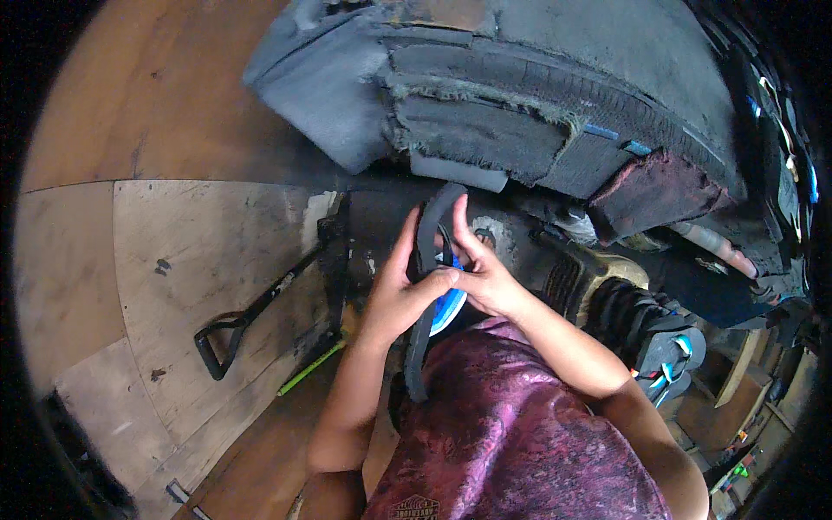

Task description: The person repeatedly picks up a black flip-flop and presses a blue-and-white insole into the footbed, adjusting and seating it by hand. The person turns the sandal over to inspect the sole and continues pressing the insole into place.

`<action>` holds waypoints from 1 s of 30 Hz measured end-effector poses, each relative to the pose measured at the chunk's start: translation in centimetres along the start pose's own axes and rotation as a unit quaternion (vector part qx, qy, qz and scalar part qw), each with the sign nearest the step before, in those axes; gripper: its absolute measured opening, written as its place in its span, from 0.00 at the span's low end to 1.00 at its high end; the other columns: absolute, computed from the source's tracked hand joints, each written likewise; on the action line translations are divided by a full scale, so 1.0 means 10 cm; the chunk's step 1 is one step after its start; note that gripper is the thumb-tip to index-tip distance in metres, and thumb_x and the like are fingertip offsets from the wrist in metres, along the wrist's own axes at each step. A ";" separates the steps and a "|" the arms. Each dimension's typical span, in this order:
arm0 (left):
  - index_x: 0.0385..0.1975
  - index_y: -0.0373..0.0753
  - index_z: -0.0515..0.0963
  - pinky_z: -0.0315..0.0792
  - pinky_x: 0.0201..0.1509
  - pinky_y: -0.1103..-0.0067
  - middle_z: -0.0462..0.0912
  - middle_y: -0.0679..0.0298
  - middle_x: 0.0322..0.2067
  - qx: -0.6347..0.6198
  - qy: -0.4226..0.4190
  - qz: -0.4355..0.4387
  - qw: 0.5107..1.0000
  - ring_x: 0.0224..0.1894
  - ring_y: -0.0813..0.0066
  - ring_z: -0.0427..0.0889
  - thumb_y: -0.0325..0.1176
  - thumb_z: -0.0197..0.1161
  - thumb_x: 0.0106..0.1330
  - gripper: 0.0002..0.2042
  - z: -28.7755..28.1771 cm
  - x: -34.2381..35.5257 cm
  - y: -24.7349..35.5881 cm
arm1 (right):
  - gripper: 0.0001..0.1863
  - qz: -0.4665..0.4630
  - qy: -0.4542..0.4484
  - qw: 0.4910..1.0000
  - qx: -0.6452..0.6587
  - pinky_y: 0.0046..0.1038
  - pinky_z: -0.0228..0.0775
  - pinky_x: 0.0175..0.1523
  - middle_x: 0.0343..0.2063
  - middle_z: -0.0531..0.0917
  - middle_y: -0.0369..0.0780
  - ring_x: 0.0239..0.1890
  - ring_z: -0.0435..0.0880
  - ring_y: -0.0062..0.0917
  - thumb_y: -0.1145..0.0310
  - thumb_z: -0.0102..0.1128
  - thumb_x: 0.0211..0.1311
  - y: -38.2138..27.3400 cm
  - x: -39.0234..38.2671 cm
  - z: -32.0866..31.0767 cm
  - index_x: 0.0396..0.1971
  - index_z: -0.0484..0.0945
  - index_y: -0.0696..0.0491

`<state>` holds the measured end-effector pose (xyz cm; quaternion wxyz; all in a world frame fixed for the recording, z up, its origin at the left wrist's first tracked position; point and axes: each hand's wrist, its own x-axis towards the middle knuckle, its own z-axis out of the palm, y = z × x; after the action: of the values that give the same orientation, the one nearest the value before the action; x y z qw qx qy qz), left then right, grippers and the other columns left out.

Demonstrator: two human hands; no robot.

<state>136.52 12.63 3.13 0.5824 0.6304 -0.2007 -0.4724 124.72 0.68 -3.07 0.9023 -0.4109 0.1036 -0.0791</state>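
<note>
At the centre of the frame both hands met on a dark flip-flop sole (422, 286). The left hand (394, 290) was curled around the sole's left edge, thumb pressed across its face and fingers wrapped behind, so it was closed on the sole. The right hand (481, 273) came in from the right, its forefinger raised along the sole's upper curve and its other fingertips pinching at the blue strap (448, 260) near the middle; how firmly it gripped could not be told. The sole stood nearly upright between the hands, its long axis running from upper centre down toward the person's purple patterned shirt (511, 433), with a blue underside (449, 308) showing just below the fingers. Both hands lay equally close, the left bearing it, the right working the strap.

Further out, a stack of finished sandals (667, 355) sat at right. A black-handled tool (251, 316) lay on the plywood floor (173, 260) at left, and large grey foam slabs (485, 95) filled the top.
</note>
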 end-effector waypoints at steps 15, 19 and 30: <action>0.68 0.33 0.63 0.74 0.49 0.77 0.82 0.58 0.43 0.017 0.015 -0.042 0.999 0.45 0.72 0.79 0.36 0.64 0.55 0.37 0.26 0.61 -0.14 | 0.40 0.068 0.113 0.979 0.157 0.32 0.71 0.63 0.61 0.71 0.41 0.58 0.76 0.26 0.77 0.60 0.68 -0.12 0.09 -0.47 0.75 0.51 0.44; 0.72 0.36 0.59 0.73 0.50 0.79 0.81 0.60 0.45 -0.008 0.024 -0.010 1.000 0.45 0.76 0.79 0.34 0.64 0.56 0.39 0.28 0.47 -0.19 | 0.43 0.099 0.128 0.982 0.092 0.31 0.71 0.63 0.61 0.72 0.41 0.58 0.75 0.25 0.77 0.62 0.66 -0.24 0.05 -0.39 0.76 0.49 0.43; 0.73 0.36 0.57 0.70 0.58 0.80 0.75 0.63 0.56 -0.182 0.017 -0.014 0.983 0.53 0.79 0.76 0.19 0.63 0.54 0.42 0.33 0.23 -0.41 | 0.55 0.098 0.120 0.983 -0.095 0.29 0.59 0.71 0.71 0.59 0.40 0.66 0.66 0.24 0.83 0.65 0.61 -0.30 -0.06 -0.40 0.77 0.36 0.40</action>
<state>133.62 9.98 -1.02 0.6842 0.5249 -0.0925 -0.4978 122.97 -4.04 -3.34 0.8435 -0.4701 0.2583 -0.0289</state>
